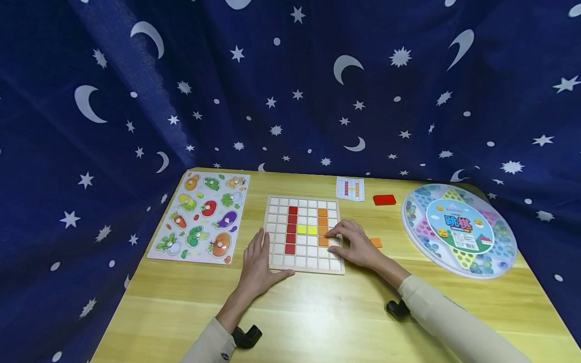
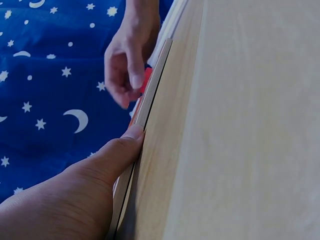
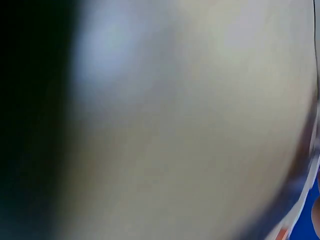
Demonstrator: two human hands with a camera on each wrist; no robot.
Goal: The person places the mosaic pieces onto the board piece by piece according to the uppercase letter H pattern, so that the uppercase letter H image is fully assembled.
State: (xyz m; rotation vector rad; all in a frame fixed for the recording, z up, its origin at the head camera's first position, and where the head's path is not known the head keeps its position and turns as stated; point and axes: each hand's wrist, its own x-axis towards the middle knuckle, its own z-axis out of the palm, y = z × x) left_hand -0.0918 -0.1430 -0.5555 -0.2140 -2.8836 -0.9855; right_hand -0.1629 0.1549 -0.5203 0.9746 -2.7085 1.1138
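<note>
A wooden grid board (image 1: 304, 263) lies on the table, holding a column of red tiles (image 1: 291, 236), two yellow tiles (image 1: 306, 230) between the columns, and a column of orange tiles (image 1: 323, 222). Along the board's left edge lie the extended fingers of my left hand (image 1: 257, 269); its thumb (image 2: 122, 150) presses on the front edge. My right hand (image 1: 356, 244) is over the board's right side, index fingertip right at the lower orange tiles, thumb apart from it. In the left wrist view the right hand (image 2: 127, 57) hovers past the board's edge.
A loose orange tile (image 1: 376, 242) lies right of the board, a red block (image 1: 384, 200) and a pattern card (image 1: 350, 189) behind. At left is a vegetable puzzle board (image 1: 199, 217); at right, a round Chinese checkers set (image 1: 458, 229). A starry blue curtain (image 1: 295, 101) hangs behind.
</note>
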